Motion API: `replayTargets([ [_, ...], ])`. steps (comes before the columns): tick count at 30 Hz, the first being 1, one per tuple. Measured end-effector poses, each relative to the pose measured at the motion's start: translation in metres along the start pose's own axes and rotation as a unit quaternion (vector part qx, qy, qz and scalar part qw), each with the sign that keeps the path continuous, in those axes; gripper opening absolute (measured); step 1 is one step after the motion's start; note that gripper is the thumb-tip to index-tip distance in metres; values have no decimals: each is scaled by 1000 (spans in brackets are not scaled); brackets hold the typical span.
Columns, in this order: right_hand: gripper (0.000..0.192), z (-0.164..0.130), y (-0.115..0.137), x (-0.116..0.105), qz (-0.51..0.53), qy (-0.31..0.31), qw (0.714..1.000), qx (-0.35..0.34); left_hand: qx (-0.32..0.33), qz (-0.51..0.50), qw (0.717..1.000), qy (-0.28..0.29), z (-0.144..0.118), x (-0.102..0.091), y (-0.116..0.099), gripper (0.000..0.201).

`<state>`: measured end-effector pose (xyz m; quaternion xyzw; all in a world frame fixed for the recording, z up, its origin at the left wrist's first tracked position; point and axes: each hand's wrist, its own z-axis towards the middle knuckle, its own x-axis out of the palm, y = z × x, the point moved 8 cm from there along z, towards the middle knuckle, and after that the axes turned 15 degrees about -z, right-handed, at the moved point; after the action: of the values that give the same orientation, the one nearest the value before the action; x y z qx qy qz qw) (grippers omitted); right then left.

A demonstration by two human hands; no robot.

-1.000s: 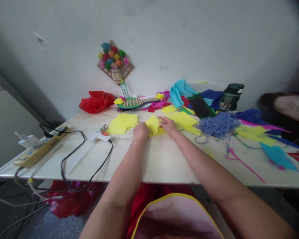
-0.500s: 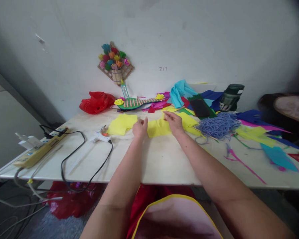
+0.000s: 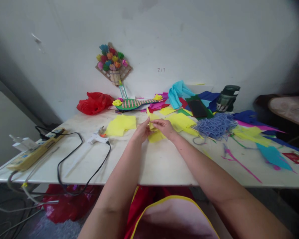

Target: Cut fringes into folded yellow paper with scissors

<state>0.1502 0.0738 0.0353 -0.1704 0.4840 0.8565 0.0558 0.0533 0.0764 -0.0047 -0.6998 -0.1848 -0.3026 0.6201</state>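
We had both hands on the small yellow paper piece (image 3: 153, 120) mid-table (image 3: 151, 162): left hand (image 3: 142, 131) and right hand (image 3: 165, 127) pinching it from either side, probably mid-fold, its long axis tilted up and away.

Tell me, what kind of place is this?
Probably a home or small-workshop craft table. Cut coloured paper litters it, a glue gun lies plugged in, and a paper-flower decoration hangs on the wall. Both hands pinch a yellow paper piece.
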Motion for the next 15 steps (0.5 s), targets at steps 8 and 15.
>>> replayTargets([
  [8,26,0,4,8,6,25,999,-43,115,12,992,-55,-3,-14,-22,19],
  [15,23,8,-15,-24,-142,-75,987,-28,256,48,939,-225,-8,-57,-60,18],
])
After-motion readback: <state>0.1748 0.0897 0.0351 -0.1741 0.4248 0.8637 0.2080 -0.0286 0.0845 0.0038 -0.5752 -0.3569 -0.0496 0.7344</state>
